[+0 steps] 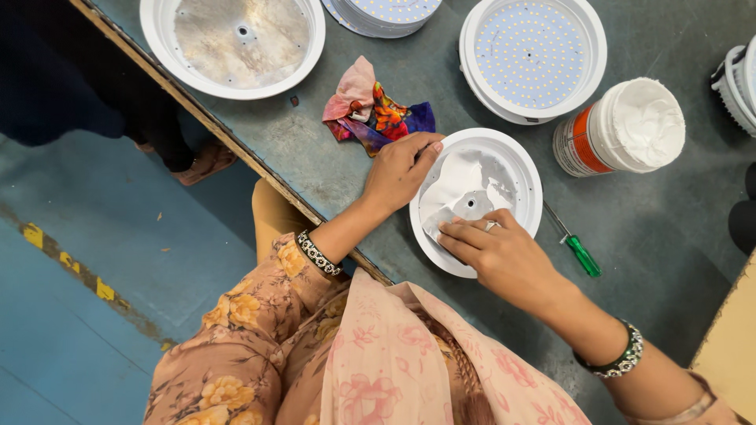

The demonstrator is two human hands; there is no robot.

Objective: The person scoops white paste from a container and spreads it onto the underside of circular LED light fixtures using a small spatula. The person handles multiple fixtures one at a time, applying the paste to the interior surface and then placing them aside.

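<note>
A round white lamp housing [526, 169] lies on the grey table in front of me, its metal base smeared with white paste. My left hand [400, 169] grips the housing's left rim, fingers curled over the edge. My right hand [492, 248] rests inside the housing, its fingertips flat on the pasted base at the lower left, near the centre hole. An open tub of white paste [630, 126] lies tilted on its side to the right of the housing.
A green-handled screwdriver [579, 250] lies right of the housing. A crumpled colourful rag [374, 110] sits behind my left hand. More housings stand at the back: one with a bare metal base [235, 39], one with an LED board [531, 55]. The table edge [236, 145] runs diagonally at left.
</note>
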